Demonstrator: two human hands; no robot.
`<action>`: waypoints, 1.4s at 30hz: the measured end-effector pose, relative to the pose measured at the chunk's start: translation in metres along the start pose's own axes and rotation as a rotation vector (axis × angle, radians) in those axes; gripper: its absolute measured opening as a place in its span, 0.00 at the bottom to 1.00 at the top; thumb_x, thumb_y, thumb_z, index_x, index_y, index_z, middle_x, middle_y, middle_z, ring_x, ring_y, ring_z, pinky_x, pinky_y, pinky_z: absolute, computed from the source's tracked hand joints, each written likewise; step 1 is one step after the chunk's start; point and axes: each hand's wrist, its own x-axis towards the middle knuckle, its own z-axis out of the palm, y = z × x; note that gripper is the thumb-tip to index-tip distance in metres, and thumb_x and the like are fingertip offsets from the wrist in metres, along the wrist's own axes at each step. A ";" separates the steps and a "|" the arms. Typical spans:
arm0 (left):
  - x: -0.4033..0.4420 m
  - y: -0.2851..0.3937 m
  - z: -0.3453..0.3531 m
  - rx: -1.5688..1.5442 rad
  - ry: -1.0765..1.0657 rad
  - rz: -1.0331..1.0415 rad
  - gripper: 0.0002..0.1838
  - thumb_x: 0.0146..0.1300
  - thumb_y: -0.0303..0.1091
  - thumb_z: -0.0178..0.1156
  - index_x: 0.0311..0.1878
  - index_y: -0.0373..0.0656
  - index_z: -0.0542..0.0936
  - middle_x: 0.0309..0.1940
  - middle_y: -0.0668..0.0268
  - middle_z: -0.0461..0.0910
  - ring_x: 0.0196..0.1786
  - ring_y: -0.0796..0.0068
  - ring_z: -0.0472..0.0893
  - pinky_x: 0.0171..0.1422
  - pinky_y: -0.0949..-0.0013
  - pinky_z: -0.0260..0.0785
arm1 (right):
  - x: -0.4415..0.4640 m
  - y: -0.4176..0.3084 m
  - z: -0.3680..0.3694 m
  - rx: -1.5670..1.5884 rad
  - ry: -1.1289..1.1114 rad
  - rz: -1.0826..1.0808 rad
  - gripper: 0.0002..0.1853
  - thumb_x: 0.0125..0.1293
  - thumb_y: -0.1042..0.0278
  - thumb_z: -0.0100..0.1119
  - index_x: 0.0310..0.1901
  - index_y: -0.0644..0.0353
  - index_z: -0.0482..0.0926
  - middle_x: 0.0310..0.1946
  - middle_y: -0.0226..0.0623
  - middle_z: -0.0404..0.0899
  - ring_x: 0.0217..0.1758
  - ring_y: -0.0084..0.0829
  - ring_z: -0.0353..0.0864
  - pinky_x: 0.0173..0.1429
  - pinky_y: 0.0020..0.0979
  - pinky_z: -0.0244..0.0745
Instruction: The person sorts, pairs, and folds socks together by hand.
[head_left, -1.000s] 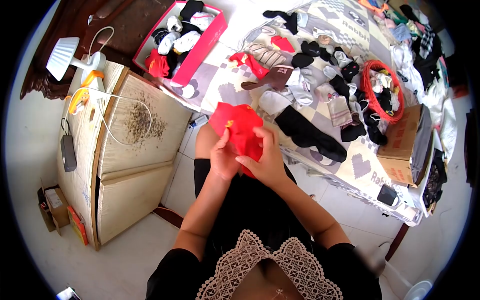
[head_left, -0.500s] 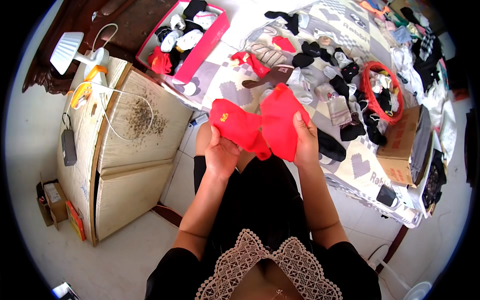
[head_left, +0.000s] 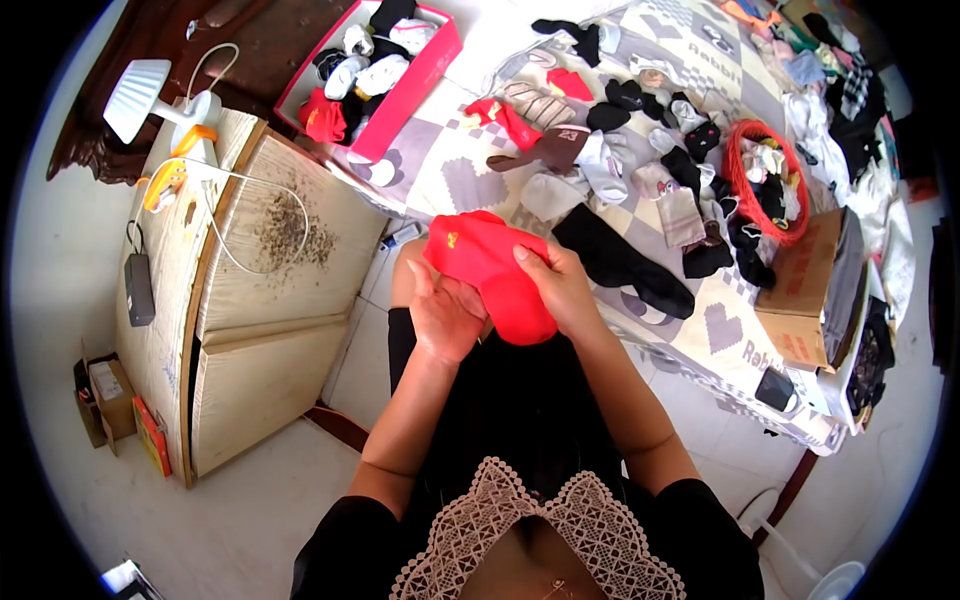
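A pinch is being applied by the right hand to the red sock above the lap, the left hand being held palm-up at its edge, thumb apart. Soft, light cloth is apparently being handled, best gripped through its layers.

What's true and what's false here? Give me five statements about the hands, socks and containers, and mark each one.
1. The right hand grips a red sock. True.
2. The left hand is clenched. False: the left hand is open, palm showing.
3. A brown sock marked 23 lies on the bed. True.
4. The pink box is closed. False: the pink box is open, with rolled socks inside.
5. The red basket sits beside the cardboard box. True.
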 end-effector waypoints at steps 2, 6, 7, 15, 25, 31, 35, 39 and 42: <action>0.001 -0.002 0.006 0.014 -0.046 0.039 0.30 0.69 0.53 0.47 0.68 0.45 0.62 0.66 0.64 0.66 0.68 0.63 0.66 0.71 0.57 0.56 | 0.000 0.000 -0.001 -0.092 0.036 -0.019 0.15 0.70 0.64 0.53 0.50 0.67 0.77 0.39 0.32 0.81 0.40 0.19 0.77 0.46 0.23 0.72; 0.002 -0.005 0.002 0.337 0.157 0.138 0.30 0.66 0.48 0.55 0.66 0.45 0.63 0.64 0.65 0.68 0.66 0.64 0.67 0.71 0.57 0.56 | -0.003 0.010 -0.005 -0.204 0.105 -0.118 0.13 0.65 0.64 0.59 0.44 0.67 0.78 0.47 0.36 0.76 0.49 0.23 0.74 0.52 0.24 0.69; 0.002 -0.004 0.001 0.311 0.187 0.156 0.30 0.64 0.45 0.58 0.66 0.45 0.64 0.63 0.65 0.69 0.65 0.63 0.68 0.70 0.57 0.56 | -0.002 0.017 -0.008 -0.350 0.165 -0.211 0.13 0.63 0.64 0.62 0.43 0.66 0.78 0.50 0.37 0.74 0.53 0.25 0.73 0.56 0.25 0.68; -0.007 -0.004 0.018 0.265 0.068 0.247 0.31 0.60 0.38 0.62 0.65 0.44 0.64 0.59 0.60 0.71 0.62 0.60 0.69 0.68 0.56 0.60 | -0.014 0.002 -0.007 0.306 -0.262 0.037 0.18 0.56 0.65 0.67 0.45 0.66 0.76 0.56 0.37 0.70 0.58 0.27 0.71 0.62 0.29 0.63; 0.015 0.035 -0.005 0.095 0.190 0.239 0.29 0.62 0.42 0.62 0.63 0.39 0.67 0.58 0.57 0.73 0.61 0.58 0.71 0.69 0.52 0.60 | -0.013 0.004 -0.038 -0.139 -0.423 -0.033 0.11 0.59 0.74 0.59 0.44 0.64 0.75 0.51 0.36 0.72 0.54 0.23 0.72 0.59 0.26 0.64; 0.009 0.002 0.006 0.130 0.121 0.173 0.30 0.61 0.42 0.63 0.63 0.41 0.67 0.58 0.59 0.73 0.60 0.61 0.72 0.69 0.54 0.61 | -0.016 -0.001 0.003 0.190 -0.167 -0.169 0.19 0.60 0.70 0.64 0.52 0.64 0.74 0.57 0.39 0.70 0.62 0.26 0.67 0.65 0.30 0.61; 0.009 0.008 -0.001 0.174 0.145 0.207 0.29 0.60 0.39 0.64 0.62 0.41 0.67 0.56 0.60 0.74 0.59 0.61 0.73 0.68 0.56 0.62 | -0.017 0.020 -0.008 0.044 -0.276 0.037 0.19 0.61 0.68 0.65 0.52 0.64 0.77 0.45 0.32 0.79 0.49 0.22 0.76 0.55 0.26 0.70; 0.022 0.033 -0.006 0.376 0.124 0.402 0.29 0.57 0.25 0.64 0.62 0.42 0.66 0.51 0.60 0.76 0.56 0.65 0.74 0.63 0.60 0.66 | -0.023 -0.014 -0.012 -0.193 -0.017 -0.154 0.12 0.58 0.70 0.66 0.42 0.65 0.80 0.30 0.26 0.80 0.30 0.20 0.77 0.38 0.22 0.72; 0.027 0.047 0.000 0.684 0.115 0.489 0.28 0.52 0.15 0.64 0.57 0.41 0.71 0.41 0.65 0.79 0.49 0.73 0.77 0.56 0.67 0.71 | -0.025 -0.043 -0.024 -0.881 0.143 -0.562 0.10 0.54 0.71 0.68 0.38 0.63 0.80 0.21 0.29 0.74 0.22 0.30 0.73 0.31 0.25 0.69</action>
